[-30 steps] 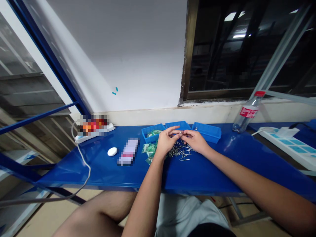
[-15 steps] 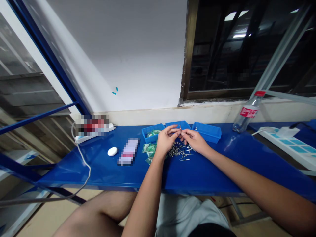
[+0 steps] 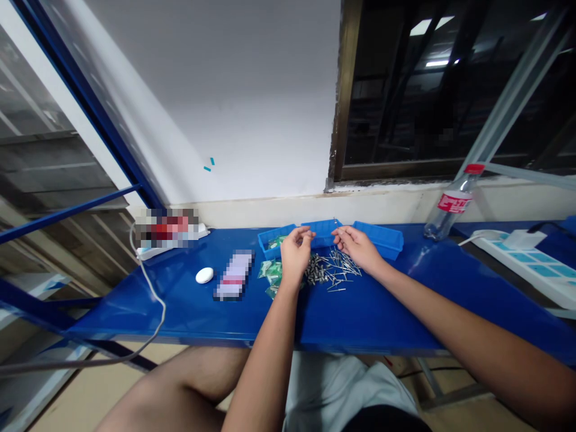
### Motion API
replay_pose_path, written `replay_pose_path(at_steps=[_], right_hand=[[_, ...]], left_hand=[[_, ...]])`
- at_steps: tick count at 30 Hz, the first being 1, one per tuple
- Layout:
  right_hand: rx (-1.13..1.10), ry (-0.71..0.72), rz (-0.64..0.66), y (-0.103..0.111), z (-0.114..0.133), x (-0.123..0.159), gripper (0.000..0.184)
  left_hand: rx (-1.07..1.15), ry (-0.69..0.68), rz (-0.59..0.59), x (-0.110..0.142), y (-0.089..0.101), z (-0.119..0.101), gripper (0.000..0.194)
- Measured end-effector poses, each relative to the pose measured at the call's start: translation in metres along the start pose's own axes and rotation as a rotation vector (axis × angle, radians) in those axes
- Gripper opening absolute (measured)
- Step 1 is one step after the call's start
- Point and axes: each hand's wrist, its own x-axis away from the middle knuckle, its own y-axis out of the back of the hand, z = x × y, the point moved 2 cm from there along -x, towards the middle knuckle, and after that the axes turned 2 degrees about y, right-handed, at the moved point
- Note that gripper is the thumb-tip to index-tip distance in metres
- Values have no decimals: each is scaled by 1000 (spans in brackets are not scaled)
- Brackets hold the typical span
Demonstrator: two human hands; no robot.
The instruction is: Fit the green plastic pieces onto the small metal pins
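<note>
A loose pile of thin metal blind rivets (image 3: 335, 268) lies on the blue table between my hands. My right hand (image 3: 357, 245) is above the pile's right side, its thumb and fingertips pinched on a rivet (image 3: 335, 222) whose tip points up. To the left, my left hand (image 3: 297, 247) has its thumb and fingers curled together; whether anything small sits in them cannot be made out. Behind the hands stand the left blue bin (image 3: 270, 247), the middle blue bin (image 3: 324, 235) and the right blue bin (image 3: 382, 240). Small green-printed plastic packets (image 3: 270, 270) lie beside my left wrist.
A phone-like blurred object (image 3: 234, 276) and a white oval object (image 3: 204, 275) lie on the left of the table (image 3: 189, 312). A bottle with a red cap (image 3: 454, 204) stands at the back right, near a white power strip (image 3: 531, 264). A cable (image 3: 157, 300) hangs at left.
My hands have moved apart from where their fingertips met. The left went left, and the right holds the rivet above the pile, showing more of the middle bin and rivets.
</note>
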Motion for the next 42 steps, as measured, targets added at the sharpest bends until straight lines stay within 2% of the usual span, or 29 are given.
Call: replay_pose_path(at_steps=[7,9,13,16,21,27,30,36,39,42], right_hand=[[215,-101,-20,4,-4,-7,49],[301,-47,4,3,-2,-4,44],[498,212,131,-3,4,5,19],[613,324,253,-9,1,9,16],[768,347,316,-13,-5,7,20],[954,354,320,-15,3,10,24],[895,347,291,-14,5,11,25],[405,192,103,-9,0,10,31],[190,122,57,-9,-3,10,26],[74,98,23,-10,-1,12,24]], left_hand=[[-20,5,-55,-1,3,-1,25],[-24,3,-61,0,3,-1,25],[-32,-8,-56,0,3,0,25],[-45,-14,-43,-1,2,1,23],[-61,-18,-9,0,0,1,20],[-176,-62,28,4,-2,-4,18],[-232,-91,45,6,-2,-6,17],[-325,-96,80,8,-3,-7,18],[-355,-70,142,10,-4,-6,22],[-306,-74,234,11,-7,-4,29]])
